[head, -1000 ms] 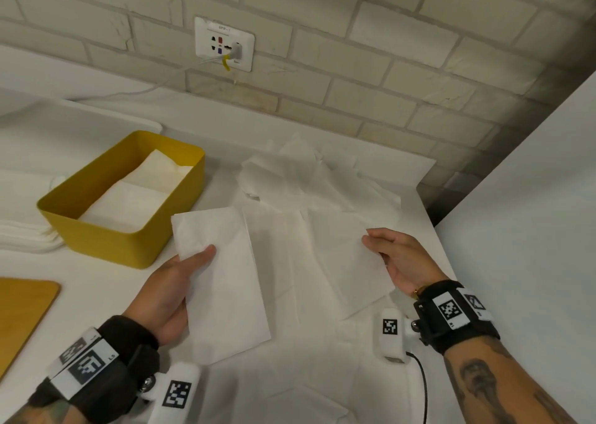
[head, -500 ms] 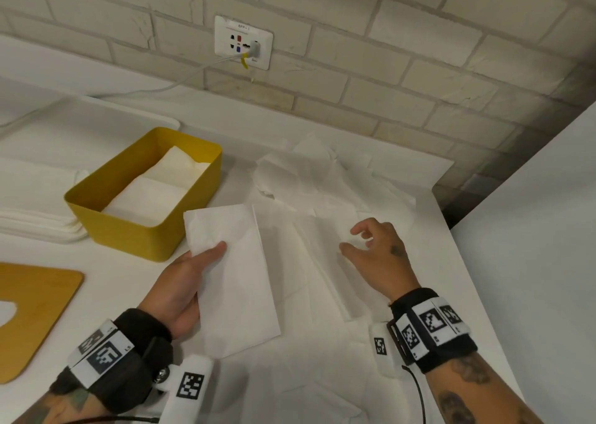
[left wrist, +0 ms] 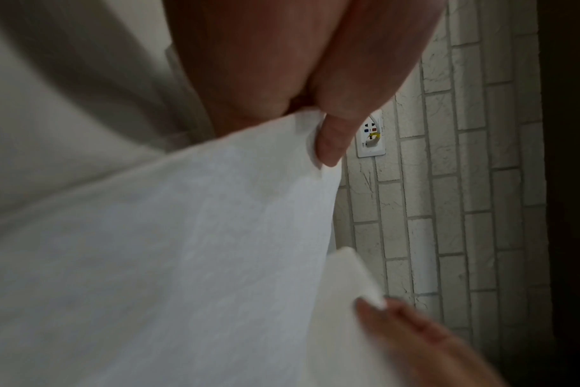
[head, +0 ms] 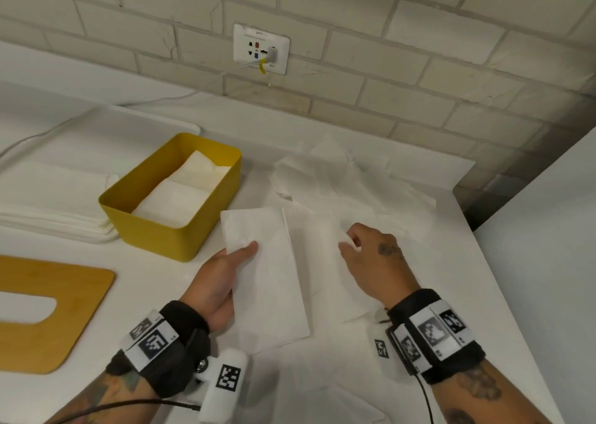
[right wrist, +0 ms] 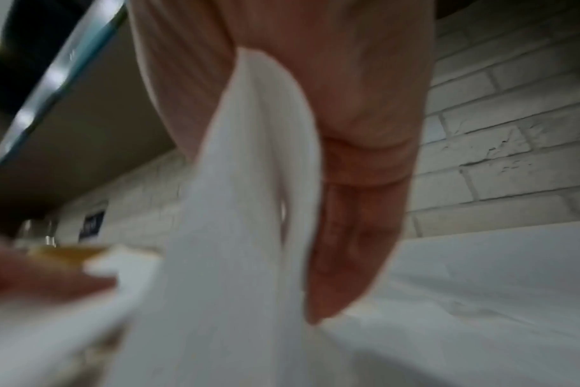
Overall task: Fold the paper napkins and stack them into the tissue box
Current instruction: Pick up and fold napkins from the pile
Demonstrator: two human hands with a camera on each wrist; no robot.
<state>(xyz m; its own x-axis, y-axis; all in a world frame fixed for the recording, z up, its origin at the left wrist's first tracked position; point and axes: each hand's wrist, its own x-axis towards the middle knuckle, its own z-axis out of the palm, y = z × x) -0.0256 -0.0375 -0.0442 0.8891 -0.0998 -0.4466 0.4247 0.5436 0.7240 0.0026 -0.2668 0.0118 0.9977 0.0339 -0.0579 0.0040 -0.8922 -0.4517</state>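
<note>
**Operator:** Head view gives me the whole counter. My left hand [head: 216, 282] holds the folded napkin [head: 267, 278] by its long left edge, thumb on top and fingers underneath, just right of the yellow tissue box [head: 167, 233], which already has folded napkins in it. In the right wrist view my right hand [right wrist: 332, 162] looks to be pinching a second white sheet [right wrist: 235, 209] between thumb and fingers, though that picture is blurred.

**Observer:** How will the paper behave?

**Operator:** I judge it very light, soft and limp, and easy to tear or crease. It sags wherever it is unsupported, as the left wrist view shows below the thumb [left wrist: 332, 141]. I would take hold along a folded edge, or support it flat from beneath, since a corner pinch would let the fold fall open.

**Observer:** Anything in the way?

**Operator:** Little between the napkin and the box opening; only the near rim needs clearing. A loose pile of unfolded napkins [head: 338, 182] lies behind my right hand. A wooden lid [head: 48, 311] sits to the far left, and stacked white cloths [head: 54, 220] lie beyond the box. A wall socket [head: 261, 49] with a cable is at the back.
</note>
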